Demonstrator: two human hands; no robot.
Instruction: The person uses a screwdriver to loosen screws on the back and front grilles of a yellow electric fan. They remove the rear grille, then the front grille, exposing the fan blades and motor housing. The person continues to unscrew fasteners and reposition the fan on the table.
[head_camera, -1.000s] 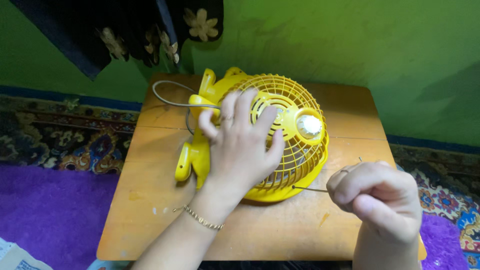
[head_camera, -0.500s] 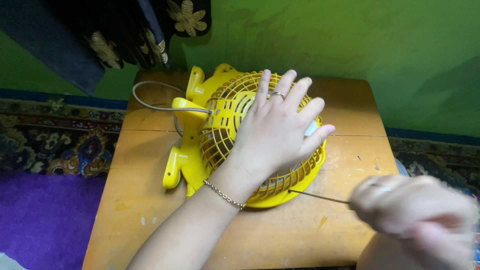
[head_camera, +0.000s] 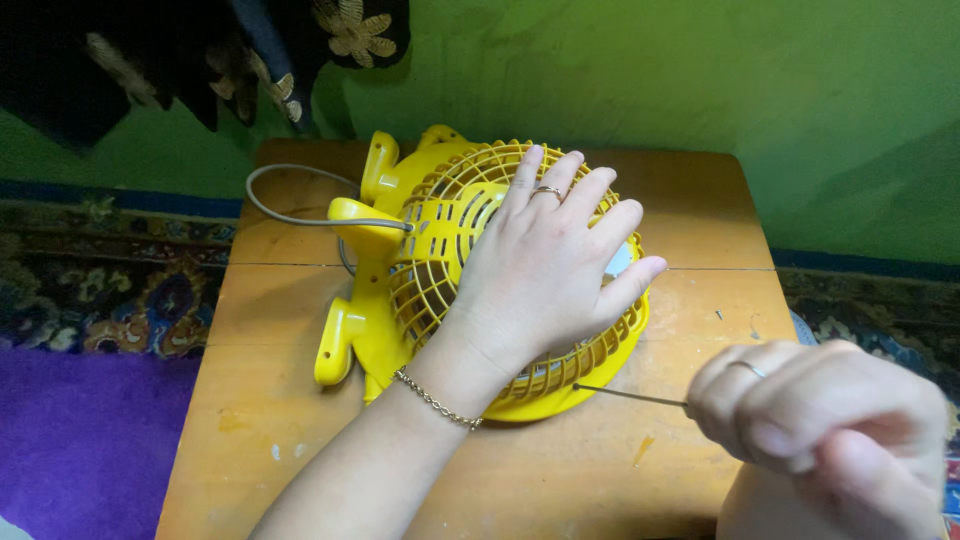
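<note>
At the left of the frame a patterned rug (head_camera: 90, 290) and a purple mat (head_camera: 80, 440) lay on the floor beside a low wooden table (head_camera: 300, 470). A grey cord (head_camera: 290, 215) looped across the table's upper left part into the base of a small yellow fan (head_camera: 440, 260), which lay on its side at the middle of the table with its grille facing up. The left hand (head_camera: 550, 270) rested flat on the grille, fingers spread wide, gripping nothing and pinning the fan down. Just right of the grille's lower rim, the tip of a thin metal tool (head_camera: 625, 394), likely a slim screwdriver, met the plastic edge. The right hand (head_camera: 810, 420), at the lower right of the frame, was curled closed round the tool's handle, which the fingers hid. The step in hand looked like working at a fastening on the grille's rim. The next move would call for a steady press from the flat hand while the tool stayed seated at that spot, since the thin shaft could easily slip off the rounded rim.
</note>
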